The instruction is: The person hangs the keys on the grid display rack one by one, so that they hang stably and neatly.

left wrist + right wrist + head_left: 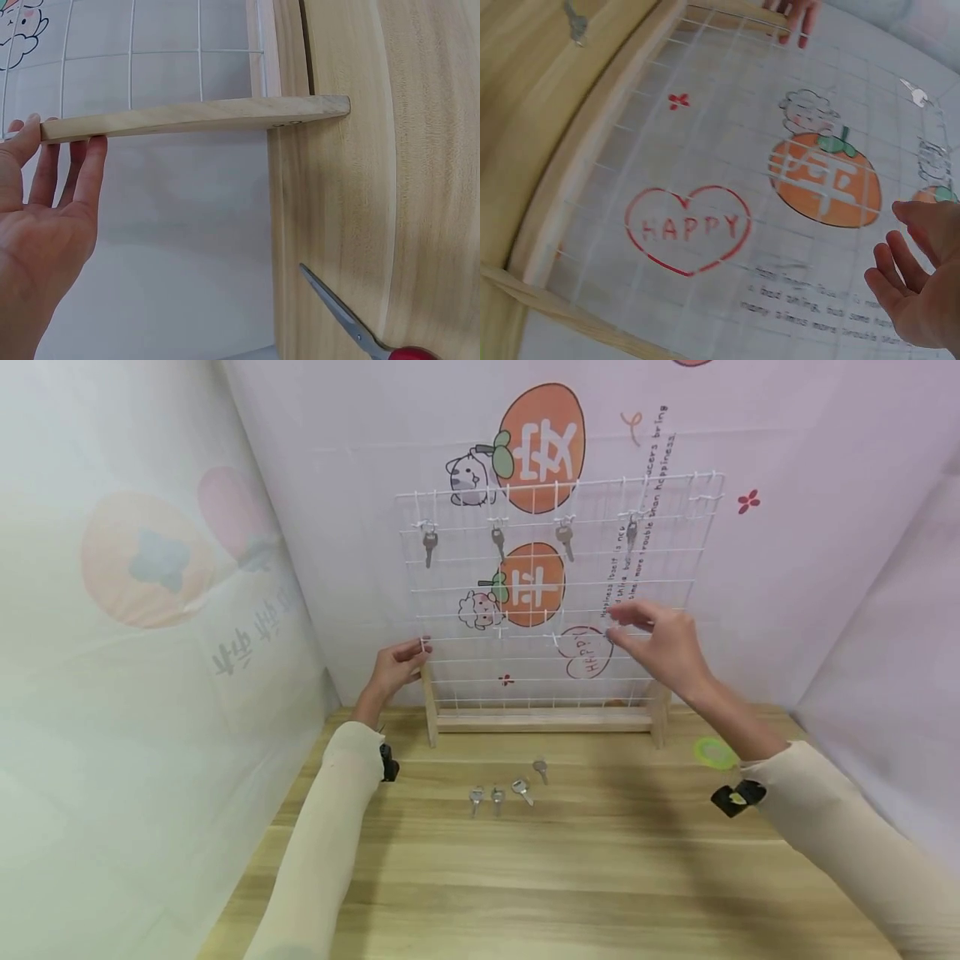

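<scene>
A white wire grid rack (465, 658) stands upright in a wooden base (543, 724). My left hand (397, 667) holds the top of the rack's left wooden post (187, 116), thumb on one side and fingers on the other. In front of the grid's right half, my right hand (663, 643) is raised with fingers loosely bent and thumb apart; nothing shows between them in the right wrist view. Several keys, such as one silver key (565, 540), hang from white hooks along the upper grid. Lower on the grid sit white hooks (555, 638) without keys.
Several loose keys (521, 788) lie on the wooden table (525, 877) before the rack. A yellow-green ring (715, 753) lies on the right, partly behind the right forearm. Scissors (345, 311) with a red handle lie near the left post. Printed cloth (360, 568) hangs behind.
</scene>
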The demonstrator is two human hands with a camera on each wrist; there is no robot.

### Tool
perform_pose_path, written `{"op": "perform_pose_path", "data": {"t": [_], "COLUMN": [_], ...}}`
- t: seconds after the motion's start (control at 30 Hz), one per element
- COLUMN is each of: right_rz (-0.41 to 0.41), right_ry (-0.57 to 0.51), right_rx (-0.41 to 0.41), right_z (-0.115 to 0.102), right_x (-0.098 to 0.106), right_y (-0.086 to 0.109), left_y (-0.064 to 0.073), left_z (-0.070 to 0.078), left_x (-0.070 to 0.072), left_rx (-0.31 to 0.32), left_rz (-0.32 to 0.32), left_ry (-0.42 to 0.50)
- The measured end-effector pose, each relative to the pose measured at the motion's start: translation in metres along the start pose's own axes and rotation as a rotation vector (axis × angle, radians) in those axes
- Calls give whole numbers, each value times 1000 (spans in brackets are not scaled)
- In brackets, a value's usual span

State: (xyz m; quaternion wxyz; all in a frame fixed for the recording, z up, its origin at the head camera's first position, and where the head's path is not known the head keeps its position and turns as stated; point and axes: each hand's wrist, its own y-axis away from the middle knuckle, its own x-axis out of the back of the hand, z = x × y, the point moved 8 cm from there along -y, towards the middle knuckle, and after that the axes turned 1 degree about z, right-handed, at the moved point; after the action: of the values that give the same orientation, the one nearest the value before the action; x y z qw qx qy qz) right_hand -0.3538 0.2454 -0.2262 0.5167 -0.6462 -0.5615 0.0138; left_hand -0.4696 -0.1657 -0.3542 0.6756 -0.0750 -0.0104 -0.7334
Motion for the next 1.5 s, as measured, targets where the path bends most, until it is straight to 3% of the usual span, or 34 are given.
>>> {"op": "perform_pose_path", "data": {"t": [0.23,0.47,0.67,0.9,1.1,1.27,1.5], "right_rz": [-94,-207,-249,-264,-318,-359,-427], "right_ry": [0,-86,-131,-227,-145,-153,-132], "right_rx": [-6,-69,-133,-191,-240,-296,-394], "right_z": [16,31,49,66,80,87,96], "right_x": [-47,-104,-141,-171,-193,-206,-226], "right_y": [26,55,78,99,115,125,140], "left_y": [1,-9,-12,-11,-14,-13,-13], "left_z": [8,-3,-7,-6,-6,-3,-4], "left_x": [-4,-1,2,4,4,3,3], "left_rx": [17,-1,-8,-17,-28,-30,-46], "left_rz": [-13,18,16,34,45,36,34], "left_ry": [-63,-116,-120,-136,-125,-92,-115]}}
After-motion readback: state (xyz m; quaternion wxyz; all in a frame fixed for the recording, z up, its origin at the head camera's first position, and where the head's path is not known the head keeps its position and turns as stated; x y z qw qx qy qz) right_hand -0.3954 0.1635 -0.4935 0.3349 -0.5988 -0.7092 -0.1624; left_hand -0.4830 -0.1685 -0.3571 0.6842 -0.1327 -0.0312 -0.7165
